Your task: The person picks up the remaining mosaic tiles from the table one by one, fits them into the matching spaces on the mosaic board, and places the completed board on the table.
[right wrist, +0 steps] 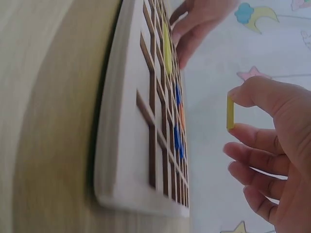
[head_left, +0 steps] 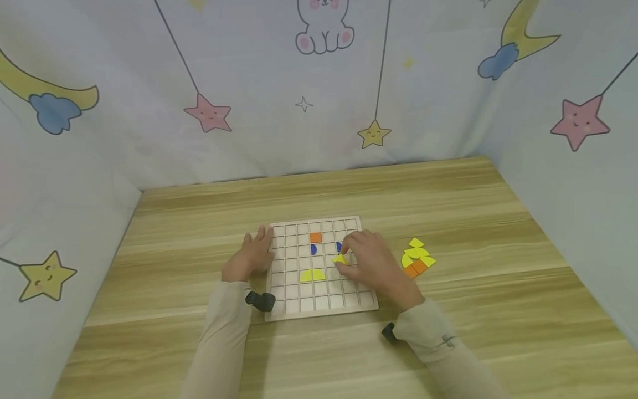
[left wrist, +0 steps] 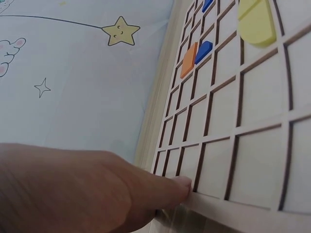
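Observation:
A pale wooden grid board (head_left: 324,315) lies on the table. My left hand (head_left: 251,256) rests at its left edge with fingers extended, the fingertips on the frame. Between thumb and index finger my right hand (head_left: 375,261) pinches a small yellow tile (right wrist: 230,111), held above the right half of the board. In the cells sit an orange square (head_left: 315,237), a blue rounded tile (head_left: 313,250) just below it, and two yellow quarter-circle tiles (head_left: 312,275) side by side. Another blue tile (head_left: 339,246) shows partly behind the right fingers.
Right of the board lies a loose pile of several yellow tiles (head_left: 416,252) with orange squares (head_left: 419,266) at its near side. Beyond the wooden table (head_left: 199,205) hangs a white cloth (head_left: 269,138) printed with stars and moons. Both wrists carry a dark strapped camera.

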`<act>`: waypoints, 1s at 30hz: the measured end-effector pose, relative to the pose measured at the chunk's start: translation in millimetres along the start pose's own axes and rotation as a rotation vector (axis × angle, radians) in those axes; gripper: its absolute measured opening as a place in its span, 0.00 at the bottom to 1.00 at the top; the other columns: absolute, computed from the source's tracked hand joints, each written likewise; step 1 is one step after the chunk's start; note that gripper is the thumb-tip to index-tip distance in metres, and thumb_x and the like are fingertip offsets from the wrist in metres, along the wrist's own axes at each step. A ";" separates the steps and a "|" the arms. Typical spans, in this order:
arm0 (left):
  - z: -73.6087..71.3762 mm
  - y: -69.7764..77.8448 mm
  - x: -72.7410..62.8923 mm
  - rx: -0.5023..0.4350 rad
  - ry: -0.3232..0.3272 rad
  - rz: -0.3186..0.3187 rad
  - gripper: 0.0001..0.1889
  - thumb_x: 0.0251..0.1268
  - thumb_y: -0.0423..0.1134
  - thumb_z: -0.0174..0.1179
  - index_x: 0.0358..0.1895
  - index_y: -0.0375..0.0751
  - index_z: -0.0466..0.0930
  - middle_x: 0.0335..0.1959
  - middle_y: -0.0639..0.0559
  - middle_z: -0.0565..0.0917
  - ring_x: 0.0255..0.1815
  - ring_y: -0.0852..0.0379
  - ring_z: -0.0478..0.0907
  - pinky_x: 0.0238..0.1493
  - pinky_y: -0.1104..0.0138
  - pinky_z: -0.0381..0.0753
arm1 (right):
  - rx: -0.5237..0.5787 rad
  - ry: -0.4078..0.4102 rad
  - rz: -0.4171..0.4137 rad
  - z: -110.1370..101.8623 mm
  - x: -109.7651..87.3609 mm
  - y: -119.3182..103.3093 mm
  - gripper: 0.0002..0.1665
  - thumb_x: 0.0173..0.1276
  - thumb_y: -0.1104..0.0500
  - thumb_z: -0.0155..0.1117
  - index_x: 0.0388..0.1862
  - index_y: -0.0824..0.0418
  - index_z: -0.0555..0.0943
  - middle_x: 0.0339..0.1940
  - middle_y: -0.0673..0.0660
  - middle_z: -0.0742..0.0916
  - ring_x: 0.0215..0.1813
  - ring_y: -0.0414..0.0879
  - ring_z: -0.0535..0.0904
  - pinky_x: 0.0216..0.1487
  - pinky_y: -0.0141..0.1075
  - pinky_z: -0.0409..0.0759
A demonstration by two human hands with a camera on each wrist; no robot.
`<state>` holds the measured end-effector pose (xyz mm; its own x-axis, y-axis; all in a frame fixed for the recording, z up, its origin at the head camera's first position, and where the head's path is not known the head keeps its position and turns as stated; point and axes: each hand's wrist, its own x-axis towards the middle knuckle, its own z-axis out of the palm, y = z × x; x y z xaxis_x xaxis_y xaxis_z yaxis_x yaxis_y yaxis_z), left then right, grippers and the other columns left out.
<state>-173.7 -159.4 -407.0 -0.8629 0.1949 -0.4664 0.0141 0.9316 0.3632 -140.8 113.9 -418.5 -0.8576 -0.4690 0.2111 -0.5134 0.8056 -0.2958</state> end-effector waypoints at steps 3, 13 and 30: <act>-0.3 0.3 -0.5 0.001 0.001 -0.011 0.33 0.75 0.37 0.40 0.76 0.32 0.35 0.76 0.32 0.34 0.74 0.26 0.30 0.74 0.40 0.36 | -0.011 -0.022 -0.012 3.4 2.0 -9.8 0.13 0.59 0.45 0.66 0.33 0.53 0.80 0.47 0.50 0.85 0.52 0.49 0.77 0.54 0.43 0.73; 1.0 -1.7 1.6 0.018 -0.001 -0.001 0.34 0.75 0.36 0.40 0.76 0.31 0.34 0.76 0.31 0.34 0.74 0.26 0.30 0.75 0.42 0.34 | -0.057 -0.073 -0.082 14.6 3.3 -38.1 0.15 0.61 0.43 0.64 0.34 0.53 0.80 0.45 0.49 0.83 0.52 0.47 0.75 0.55 0.43 0.72; 2.5 0.5 2.2 0.030 0.008 0.026 0.34 0.75 0.36 0.41 0.75 0.29 0.36 0.76 0.29 0.36 0.74 0.26 0.32 0.75 0.43 0.34 | -0.265 -0.144 -0.079 39.0 2.1 -76.3 0.22 0.62 0.39 0.62 0.38 0.56 0.82 0.42 0.52 0.79 0.49 0.48 0.72 0.54 0.42 0.71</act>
<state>-174.3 -157.8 -409.9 -0.8661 0.2165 -0.4505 0.0516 0.9352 0.3503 -104.6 37.4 -431.9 -0.8207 -0.5650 0.0843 -0.5687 0.8221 -0.0268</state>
